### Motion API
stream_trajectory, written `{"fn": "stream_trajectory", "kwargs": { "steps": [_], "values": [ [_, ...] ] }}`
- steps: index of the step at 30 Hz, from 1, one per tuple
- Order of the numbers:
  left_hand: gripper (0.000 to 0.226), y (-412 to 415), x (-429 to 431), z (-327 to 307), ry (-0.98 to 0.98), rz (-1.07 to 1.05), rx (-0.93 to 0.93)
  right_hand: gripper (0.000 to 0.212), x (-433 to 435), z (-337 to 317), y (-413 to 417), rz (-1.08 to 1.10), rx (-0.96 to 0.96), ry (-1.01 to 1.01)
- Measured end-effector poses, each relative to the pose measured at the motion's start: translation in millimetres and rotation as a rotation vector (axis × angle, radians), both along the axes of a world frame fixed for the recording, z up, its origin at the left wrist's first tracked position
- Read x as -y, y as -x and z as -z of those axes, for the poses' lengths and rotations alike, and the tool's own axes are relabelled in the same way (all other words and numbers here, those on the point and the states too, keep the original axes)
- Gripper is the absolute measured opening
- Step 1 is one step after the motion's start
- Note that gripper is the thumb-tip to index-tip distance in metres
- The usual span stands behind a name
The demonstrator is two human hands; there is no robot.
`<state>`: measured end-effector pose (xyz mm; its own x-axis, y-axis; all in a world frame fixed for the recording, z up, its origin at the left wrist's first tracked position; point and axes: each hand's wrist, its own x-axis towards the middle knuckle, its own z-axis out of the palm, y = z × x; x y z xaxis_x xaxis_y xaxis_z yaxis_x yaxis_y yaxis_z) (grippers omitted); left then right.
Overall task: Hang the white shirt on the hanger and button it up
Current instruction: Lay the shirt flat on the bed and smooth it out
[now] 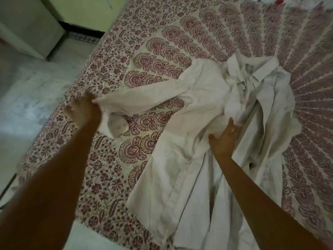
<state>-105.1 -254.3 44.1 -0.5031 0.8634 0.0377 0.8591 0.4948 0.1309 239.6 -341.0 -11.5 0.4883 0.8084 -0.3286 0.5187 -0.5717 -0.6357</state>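
The white shirt lies crumpled and open on the patterned bedspread, collar at the far side, hem toward me. One sleeve stretches out to the left. My left hand holds the cuff end of that sleeve near the bed's left edge; motion blur hides how its fingers lie. My right hand rests with spread fingers on the bunched fabric in the middle of the shirt. No hanger is in view.
The bed is covered with a cream and maroon printed bedspread. The bed's edge runs along the left, with a pale tiled floor below it. A light cabinet stands at the far left.
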Motion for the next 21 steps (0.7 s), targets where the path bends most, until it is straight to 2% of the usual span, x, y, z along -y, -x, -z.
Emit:
{"fn": "stream_trajectory", "kwargs": {
  "steps": [1,5,8,12,15,18,20,21],
  "values": [
    [0.023,-13.6,12.3,2.7,0.061,0.064,0.052,0.080,8.6,3.5,6.2,0.027,-0.031,0.013],
    [0.027,-59.5,68.5,29.4,0.415,0.207,0.514,0.069,53.1,17.2,35.6,0.066,-0.126,-0.052],
    [0.043,-64.7,104.9,52.0,0.727,0.383,0.539,0.054,80.6,22.8,58.6,0.047,-0.223,-0.002],
    [0.038,-52.8,149.7,65.6,1.049,0.475,0.541,0.054,108.4,31.1,89.5,-0.020,-0.016,-0.003],
    [0.024,-36.4,169.0,77.0,1.093,0.481,0.637,0.070,128.1,36.3,108.4,-0.188,0.216,0.207],
    [0.034,-26.3,179.7,79.5,0.980,0.456,0.788,0.074,148.2,38.1,117.7,-0.314,0.354,0.359],
    [0.038,-19.6,189.3,74.8,0.922,0.410,0.872,0.069,156.7,36.1,116.0,-0.355,0.400,0.335],
    [0.040,-14.2,194.9,73.5,0.919,0.404,0.899,0.066,159.1,34.1,113.2,-0.316,0.355,0.262]
  ]
}}
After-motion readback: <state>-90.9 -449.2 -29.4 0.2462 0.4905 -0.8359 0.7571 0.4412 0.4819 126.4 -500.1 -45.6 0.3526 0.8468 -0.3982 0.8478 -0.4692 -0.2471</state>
